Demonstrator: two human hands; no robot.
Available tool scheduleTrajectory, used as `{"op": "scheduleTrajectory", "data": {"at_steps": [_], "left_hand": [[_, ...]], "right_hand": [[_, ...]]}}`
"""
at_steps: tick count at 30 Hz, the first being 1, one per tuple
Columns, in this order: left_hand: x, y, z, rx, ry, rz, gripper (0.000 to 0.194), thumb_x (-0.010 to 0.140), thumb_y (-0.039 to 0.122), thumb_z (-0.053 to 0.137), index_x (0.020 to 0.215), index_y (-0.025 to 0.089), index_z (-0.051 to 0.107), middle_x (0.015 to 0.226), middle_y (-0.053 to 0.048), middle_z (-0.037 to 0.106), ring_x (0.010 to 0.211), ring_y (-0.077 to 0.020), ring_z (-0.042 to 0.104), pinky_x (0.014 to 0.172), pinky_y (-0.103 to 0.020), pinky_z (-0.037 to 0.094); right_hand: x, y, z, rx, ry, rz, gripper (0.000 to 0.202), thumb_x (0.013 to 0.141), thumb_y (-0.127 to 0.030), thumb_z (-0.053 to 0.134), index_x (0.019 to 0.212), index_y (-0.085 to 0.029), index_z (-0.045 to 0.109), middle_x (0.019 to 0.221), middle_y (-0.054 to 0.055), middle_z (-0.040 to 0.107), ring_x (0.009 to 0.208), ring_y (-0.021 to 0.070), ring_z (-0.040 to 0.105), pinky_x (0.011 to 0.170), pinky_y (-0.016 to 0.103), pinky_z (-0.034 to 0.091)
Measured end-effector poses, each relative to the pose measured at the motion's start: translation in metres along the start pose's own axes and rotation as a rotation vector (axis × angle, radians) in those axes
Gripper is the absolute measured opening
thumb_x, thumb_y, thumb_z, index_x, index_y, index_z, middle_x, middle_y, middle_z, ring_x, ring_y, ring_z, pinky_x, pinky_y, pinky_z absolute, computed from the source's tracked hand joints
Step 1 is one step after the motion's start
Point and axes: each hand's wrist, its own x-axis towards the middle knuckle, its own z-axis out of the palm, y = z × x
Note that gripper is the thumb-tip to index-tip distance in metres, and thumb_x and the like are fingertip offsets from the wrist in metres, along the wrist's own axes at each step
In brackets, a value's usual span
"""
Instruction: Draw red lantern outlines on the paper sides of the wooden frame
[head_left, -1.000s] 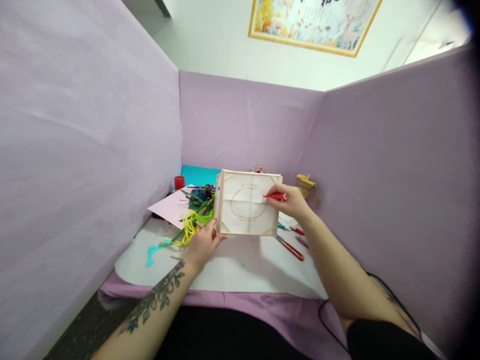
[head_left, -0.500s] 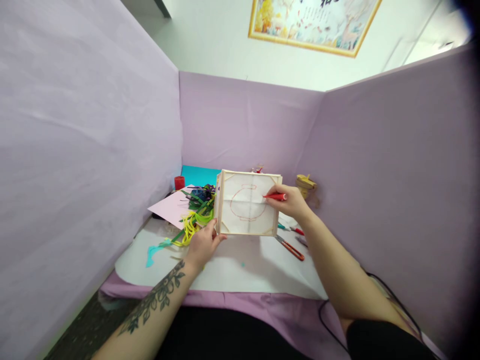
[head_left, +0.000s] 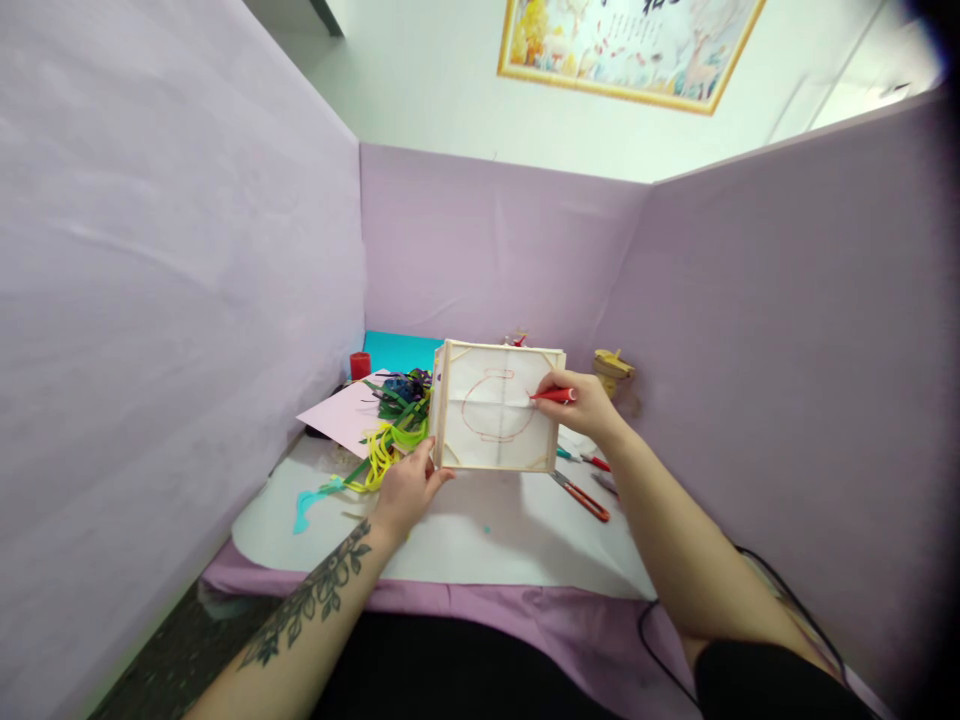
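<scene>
Left hand [head_left: 405, 490]: it is closed around the lower left corner of the panel, the thumb lying along the bottom edge.
Right hand [head_left: 589, 405]: it pinches a red marker [head_left: 559, 395] – the tip points to the left, at the right part of the drawing; if it touches the surface, I cannot tell.
Framed panel [head_left: 480, 455]: it stands steeply over the middle of the bench [head_left: 465, 555], between the two hands, with the white side turned to the person.
Drawing [head_left: 497, 439]: a thin reddish round outline, with one narrow bar on top and one below.
Left of the panel: yellow strips [head_left: 380, 458] and green strips [head_left: 409, 405] in a tangle, near a pale pink sheet [head_left: 345, 415].
Behind these: a red cylinder [head_left: 361, 366] beside a blue sheet [head_left: 397, 350].
Right of the panel: orange-handled snips [head_left: 589, 502], lying just beside its lower corner.
</scene>
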Motion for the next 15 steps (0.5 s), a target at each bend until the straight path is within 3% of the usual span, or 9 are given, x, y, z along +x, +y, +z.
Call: {"op": "scheduleTrajectory", "data": {"at_steps": [6, 15], "left_hand": [[0.0, 0.0002, 0.0004, -0.005, -0.002, -0.007, 0.045, 0.088, 0.044, 0.058, 0.123, 0.017, 0.052, 0.079, -0.002, 0.067, 0.074, -0.0186, 0.064, 0.066, -0.027, 0.043], [-0.0003, -0.0013, 0.0011, 0.0, 0.009, 0.012, 0.047, 0.088, 0.044, 0.058, 0.125, 0.015, 0.051, 0.079, -0.003, 0.067, 0.075, -0.0197, 0.065, 0.065, -0.028, 0.044]], "right_hand": [[0.001, -0.0074, -0.0019, 0.108, 0.046, 0.036, 0.007, 0.068, -0.025, 0.062, 0.07, -0.019, 0.061, 0.067, 0.0, 0.063, 0.062, 0.0141, 0.056, 0.061, 0.025, 0.042], [0.0081, -0.0055, 0.0056, 0.012, 0.076, -0.034, 0.011, 0.074, -0.031, 0.062, 0.075, -0.02, 0.062, 0.072, 0.002, 0.066, 0.065, 0.0153, 0.059, 0.064, 0.026, 0.044]]}}
